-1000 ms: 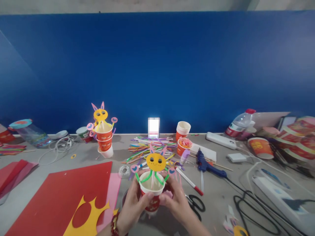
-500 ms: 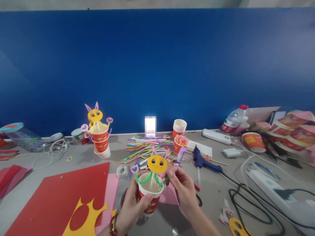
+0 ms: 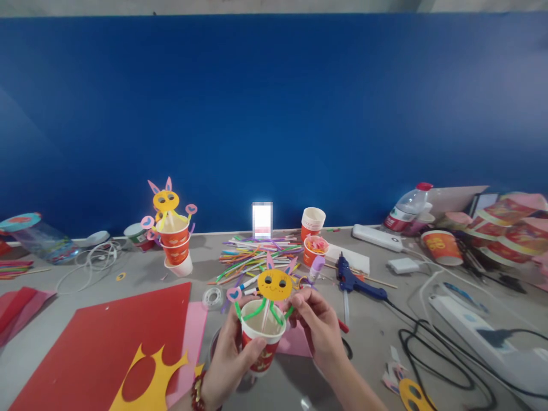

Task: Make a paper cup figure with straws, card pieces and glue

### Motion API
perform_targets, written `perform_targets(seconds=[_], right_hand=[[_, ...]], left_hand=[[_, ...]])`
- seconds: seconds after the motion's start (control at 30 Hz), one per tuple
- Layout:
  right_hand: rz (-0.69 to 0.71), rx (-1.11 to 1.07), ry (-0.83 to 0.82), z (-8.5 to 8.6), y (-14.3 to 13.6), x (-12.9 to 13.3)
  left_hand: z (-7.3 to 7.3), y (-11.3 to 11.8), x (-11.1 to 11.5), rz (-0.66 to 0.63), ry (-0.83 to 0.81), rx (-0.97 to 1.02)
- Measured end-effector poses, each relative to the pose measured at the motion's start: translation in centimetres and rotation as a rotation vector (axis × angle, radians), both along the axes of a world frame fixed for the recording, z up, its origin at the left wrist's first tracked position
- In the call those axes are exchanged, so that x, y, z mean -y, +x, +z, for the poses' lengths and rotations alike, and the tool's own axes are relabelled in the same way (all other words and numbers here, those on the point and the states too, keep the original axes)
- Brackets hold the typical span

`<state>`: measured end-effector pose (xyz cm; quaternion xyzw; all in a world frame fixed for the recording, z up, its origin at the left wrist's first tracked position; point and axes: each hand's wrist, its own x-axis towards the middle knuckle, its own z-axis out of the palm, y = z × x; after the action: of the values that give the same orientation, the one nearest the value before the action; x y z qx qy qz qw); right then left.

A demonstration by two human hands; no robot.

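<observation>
My left hand [image 3: 231, 354] is wrapped round a red and white paper cup [image 3: 264, 348], held upright above the table. A yellow paper face [image 3: 274, 285] with pink ears stands over the cup on a thin stick. Green pipe cleaners [image 3: 253, 311] bend out over the rim on both sides. The left one ends in a pink paper disc with a heart [image 3: 234, 294]. At the cup's right side, the fingers of my right hand [image 3: 319, 322] pinch the end of the other green pipe cleaner. Those fingers partly hide a bit of pink there.
A finished-looking cup figure [image 3: 175, 240] stands back left. Behind my hands lie many coloured pipe cleaners [image 3: 257, 257]. A blue glue gun [image 3: 357, 282] and its cable are on the right, near a power strip [image 3: 483, 342]. Red paper [image 3: 115, 337] covers the left front.
Almost nothing differs. The yellow face has shifted very slightly to the right and down, and my right fingertips have moved a little at the green pipe cleaner's end.
</observation>
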<state>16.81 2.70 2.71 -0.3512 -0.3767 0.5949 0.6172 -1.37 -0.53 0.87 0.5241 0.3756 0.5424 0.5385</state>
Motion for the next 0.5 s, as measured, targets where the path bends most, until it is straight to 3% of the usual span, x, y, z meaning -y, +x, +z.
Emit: perform_targets(seconds=[0.1, 0.5], right_hand=[[0.029, -0.034, -0.019, 0.37, -0.05, 0.04], [-0.010, 0.003, 0.027, 0.14, -0.36, 0.16]], left_hand=[[0.09, 0.07, -0.02, -0.041, 0.016, -0.009], [-0.49, 0.12, 0.02, 0.015, 0.018, -0.010]])
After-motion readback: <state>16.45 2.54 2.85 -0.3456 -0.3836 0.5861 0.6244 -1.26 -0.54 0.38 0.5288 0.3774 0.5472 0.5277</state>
